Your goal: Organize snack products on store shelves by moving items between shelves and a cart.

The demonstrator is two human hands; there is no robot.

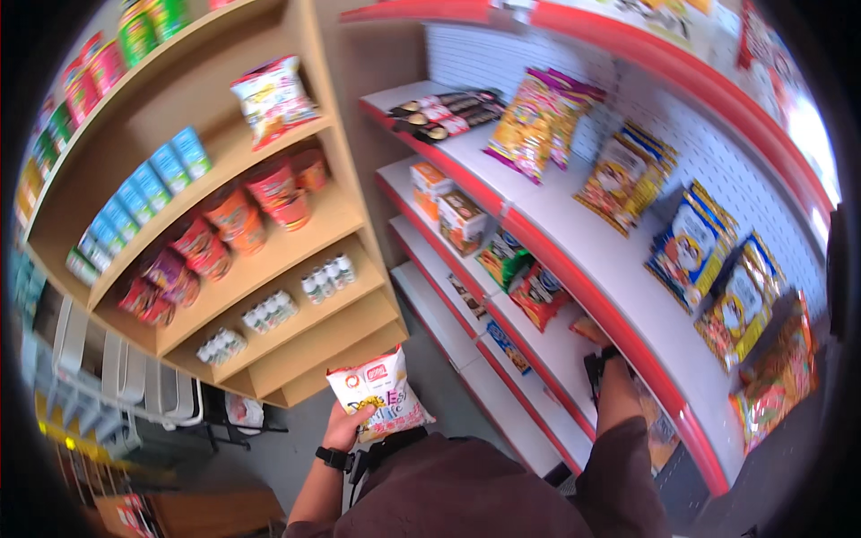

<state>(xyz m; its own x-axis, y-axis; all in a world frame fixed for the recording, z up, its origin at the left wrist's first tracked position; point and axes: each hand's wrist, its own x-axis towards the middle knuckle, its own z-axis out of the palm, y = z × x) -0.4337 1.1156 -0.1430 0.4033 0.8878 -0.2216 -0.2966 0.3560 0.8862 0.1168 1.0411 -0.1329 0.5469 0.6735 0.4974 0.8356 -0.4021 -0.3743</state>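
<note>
My left hand (348, 424) grips the lower left side of a white and red snack bag (387, 397), held upright in front of my body. My right hand (590, 331) reaches in under the edge of a red-fronted white shelf and is mostly hidden, so its fingers cannot be made out. Beside it lies a reddish-brown package. A red snack bag (540, 296) and a green snack bag (503, 259) stand on that same lower shelf, to the left of the right hand. A similar white and red bag (276, 101) stands on the wooden shelf.
The wooden shelf unit (350, 222) on the left holds instant noodle cups (235, 218), blue cartons (168, 168) and small white bottles (269, 313). The upper shelf's red edge (572, 269) overhangs my right forearm. Snack bags (693, 245) line that shelf. Baskets (158, 387) stand at lower left.
</note>
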